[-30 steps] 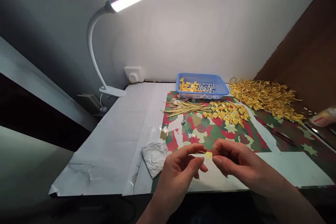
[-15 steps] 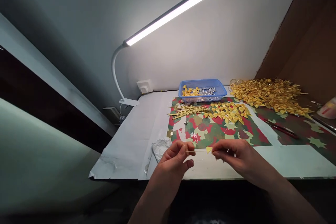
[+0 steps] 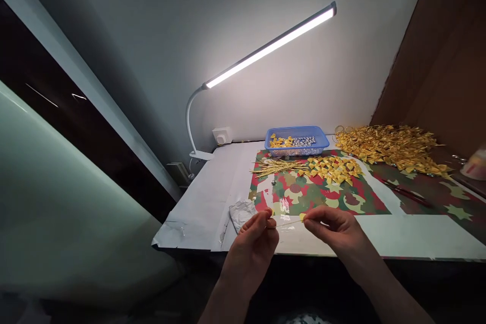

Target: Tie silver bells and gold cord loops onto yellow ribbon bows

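Near the table's front edge, my left hand point(image 3: 256, 238) is closed, pinching one end of a thin yellow stem point(image 3: 287, 224). A bit of yellow shows at its fingertips, too small to name. My right hand point(image 3: 336, 225) pinches a small yellow folded ribbon piece point(image 3: 302, 217) at the stem's other end; the fingers partly hide it. The stem runs nearly level across the gap between both hands. Beyond them lie a bundle of similar thin yellow stems point(image 3: 279, 167) and a spread of yellow folded ribbon pieces point(image 3: 334, 168), on a camouflage-patterned sheet point(image 3: 307, 197).
A blue basket point(image 3: 324, 143) at the back holds yellow pieces and silver beads. To its right lies a heap of yellow ribbon strands point(image 3: 387, 147). Dark-handled scissors point(image 3: 408, 192) rest at right, crumpled white paper point(image 3: 240, 212) at left. A lit lamp point(image 3: 271, 48) hangs above.
My view has tilted up and turned slightly left. The left hand has rolled, its fingers curled tighter round the stem. The right hand still pinches the yellow piece, and the stem now slants slightly.
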Motion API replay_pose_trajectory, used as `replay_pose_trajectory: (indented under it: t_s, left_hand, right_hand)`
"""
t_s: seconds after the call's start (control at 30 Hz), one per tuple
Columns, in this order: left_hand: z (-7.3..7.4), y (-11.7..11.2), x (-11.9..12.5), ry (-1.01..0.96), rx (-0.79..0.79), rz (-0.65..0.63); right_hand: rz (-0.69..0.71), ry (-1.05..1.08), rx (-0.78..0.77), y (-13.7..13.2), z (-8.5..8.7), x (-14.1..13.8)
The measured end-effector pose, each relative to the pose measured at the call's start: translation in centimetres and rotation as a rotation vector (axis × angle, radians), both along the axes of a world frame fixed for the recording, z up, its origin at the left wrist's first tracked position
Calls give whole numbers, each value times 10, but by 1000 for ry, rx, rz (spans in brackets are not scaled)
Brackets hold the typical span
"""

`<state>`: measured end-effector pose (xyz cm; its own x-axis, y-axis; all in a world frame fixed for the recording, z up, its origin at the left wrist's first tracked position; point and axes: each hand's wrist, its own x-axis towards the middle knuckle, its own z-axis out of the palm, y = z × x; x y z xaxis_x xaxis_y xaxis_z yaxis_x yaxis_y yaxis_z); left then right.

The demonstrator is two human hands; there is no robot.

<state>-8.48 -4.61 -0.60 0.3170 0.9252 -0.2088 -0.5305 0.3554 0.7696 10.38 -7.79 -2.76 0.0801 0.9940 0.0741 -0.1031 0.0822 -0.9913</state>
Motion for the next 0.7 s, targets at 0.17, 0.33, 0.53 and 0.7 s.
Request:
replay_pose_trajectory:
  t_s: [0.17, 0.33, 0.53, 0.7]
  left_hand:
    - [-4, -5, 14, 259, 249, -85]
    - [-3, -14, 21, 333, 365, -268]
    - [-1, -14, 19, 376, 370, -331]
    - [-4, -9, 14, 449, 362, -267]
  right_hand:
    - [-50, 79, 61, 0, 3, -1]
    - [-106, 82, 73, 9, 1, 3]
    - [-109, 83, 70, 16, -1, 1]
    - [-68, 128, 66, 16, 5, -1]
